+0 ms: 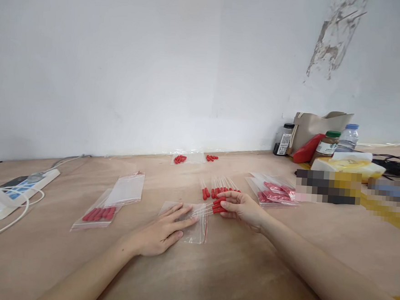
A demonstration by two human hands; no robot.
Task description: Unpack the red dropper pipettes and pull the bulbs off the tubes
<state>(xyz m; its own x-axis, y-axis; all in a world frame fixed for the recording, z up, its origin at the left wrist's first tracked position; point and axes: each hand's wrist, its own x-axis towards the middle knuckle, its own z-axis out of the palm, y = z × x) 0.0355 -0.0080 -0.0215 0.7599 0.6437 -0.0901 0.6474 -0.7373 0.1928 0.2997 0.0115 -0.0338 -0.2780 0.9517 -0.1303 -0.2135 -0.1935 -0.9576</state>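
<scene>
head view, forward-down across tabletop (205,273)

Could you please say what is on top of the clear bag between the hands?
The left hand rests on the bag; red droppers in the right hand reach over or into it, unclear which. The part beneath the left hand is covered.

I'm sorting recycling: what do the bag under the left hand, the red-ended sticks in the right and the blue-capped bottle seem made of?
Bag: thin, glossy plastic film, transparent and creased.
Red-ended sticks: smooth ends, perhaps rubber or plastic, evenly coloured; pale stems too fine to tell.
Blue-capped bottle: probably clear plastic, transparent with highlights.
</scene>
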